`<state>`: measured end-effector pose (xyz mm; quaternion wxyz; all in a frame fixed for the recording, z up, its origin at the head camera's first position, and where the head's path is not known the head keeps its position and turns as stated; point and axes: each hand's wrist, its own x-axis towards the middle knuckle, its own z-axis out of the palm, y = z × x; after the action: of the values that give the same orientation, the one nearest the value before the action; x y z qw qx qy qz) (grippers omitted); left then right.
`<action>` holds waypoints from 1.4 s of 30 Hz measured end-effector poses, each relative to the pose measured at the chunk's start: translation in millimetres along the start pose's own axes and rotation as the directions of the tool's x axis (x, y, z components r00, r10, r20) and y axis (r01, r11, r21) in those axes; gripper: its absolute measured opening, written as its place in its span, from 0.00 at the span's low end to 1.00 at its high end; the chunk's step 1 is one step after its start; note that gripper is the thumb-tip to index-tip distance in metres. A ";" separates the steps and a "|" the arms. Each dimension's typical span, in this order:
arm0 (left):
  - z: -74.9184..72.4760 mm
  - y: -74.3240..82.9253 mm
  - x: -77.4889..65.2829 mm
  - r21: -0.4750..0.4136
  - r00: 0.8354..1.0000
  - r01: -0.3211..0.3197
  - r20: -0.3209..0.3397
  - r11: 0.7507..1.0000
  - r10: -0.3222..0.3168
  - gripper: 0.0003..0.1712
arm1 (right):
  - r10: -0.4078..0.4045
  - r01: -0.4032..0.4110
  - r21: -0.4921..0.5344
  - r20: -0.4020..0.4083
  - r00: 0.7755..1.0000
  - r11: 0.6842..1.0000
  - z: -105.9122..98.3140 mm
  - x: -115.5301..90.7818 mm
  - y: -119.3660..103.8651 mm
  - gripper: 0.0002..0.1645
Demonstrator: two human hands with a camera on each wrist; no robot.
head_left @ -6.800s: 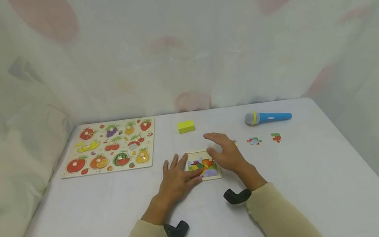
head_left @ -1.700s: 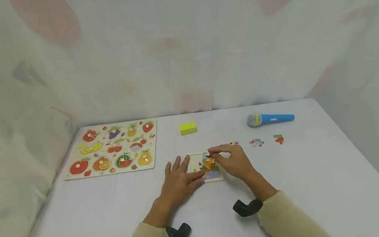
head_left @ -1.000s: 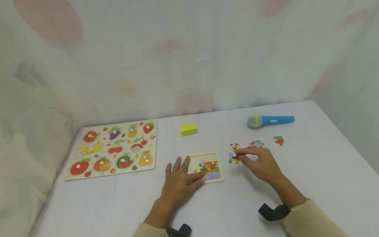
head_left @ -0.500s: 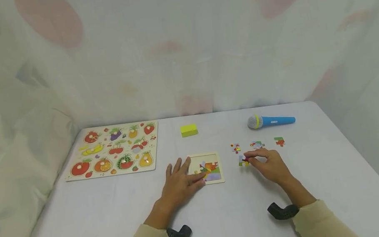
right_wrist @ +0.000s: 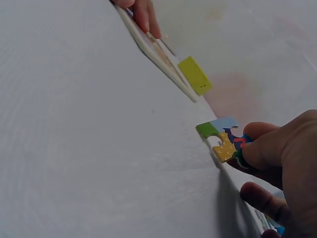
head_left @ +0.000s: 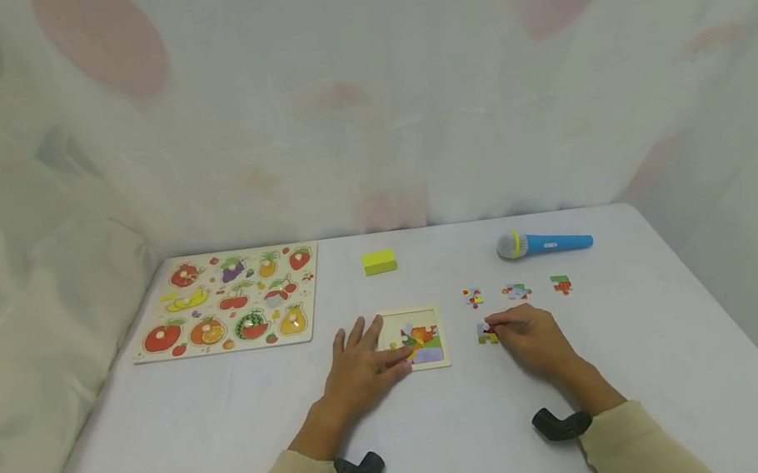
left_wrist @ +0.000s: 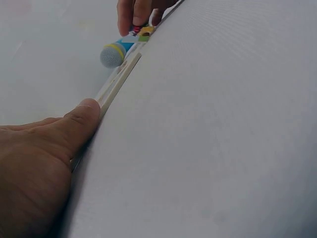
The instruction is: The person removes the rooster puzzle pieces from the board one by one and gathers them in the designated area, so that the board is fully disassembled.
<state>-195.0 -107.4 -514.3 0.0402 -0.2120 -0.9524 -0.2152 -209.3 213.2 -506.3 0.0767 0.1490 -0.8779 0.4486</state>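
Over table [head_left: 431,447], right hand [head_left: 538,342], pinching puzzle piece [right_wrist: 227,147]

The left hand [head_left: 358,375] lies, fingers spread, over the left edge of a partly filled puzzle tray [head_left: 411,314]. The right hand [head_left: 538,344] pinches a piece [head_left: 485,334] just right of it. Three loose pieces [head_left: 516,292] sit in a row beyond that, then a blue microphone [head_left: 551,242]. Farther back stands a yellow block [head_left: 379,262]; over to the left, a fruit board [head_left: 307,296].
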 end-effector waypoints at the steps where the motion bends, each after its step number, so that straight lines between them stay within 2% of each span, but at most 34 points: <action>1: 0.2 -0.1 0.0 0.001 1.000 -0.003 -0.003 1.000 0.003 0.21 | -0.015 0.015 -0.011 -0.004 1.000 1.000 1.0 0.4 1.4 0.13; 7: -1.2 0.4 -0.9 0.011 1.000 -0.014 -0.010 1.000 0.014 0.21 | -0.048 0.047 -0.043 -0.014 0.999 0.998 4.1 2.0 4.3 0.13; 16: 0.2 -1.8 -1.1 0.008 1.000 -0.013 -0.012 1.000 0.013 0.21 | -0.073 0.072 -0.027 -0.049 0.996 0.997 4.8 2.6 5.3 0.15; 27: 2.6 -0.6 0.0 0.021 1.000 -0.025 -0.012 0.999 0.026 0.21 | -0.002 0.000 -0.043 -0.037 0.999 0.999 -9.5 4.7 -8.2 0.20; 35: 0.8 -1.5 0.5 0.021 1.000 -0.019 -0.007 1.000 0.019 0.22 | -0.100 0.099 -0.019 -0.059 0.993 0.995 -13.5 11.6 -25.6 0.24; 42: 2.3 -2.2 0.9 0.033 1.000 -0.016 -0.004 0.999 0.016 0.22 | -0.133 0.136 0.034 -0.067 0.989 0.990 -12.1 13.8 -41.7 0.26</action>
<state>-196.8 -107.9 -517.1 0.0472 -0.2184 -0.9541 -0.1994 -208.5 197.3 -463.6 0.1324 0.1947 -0.8541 0.4638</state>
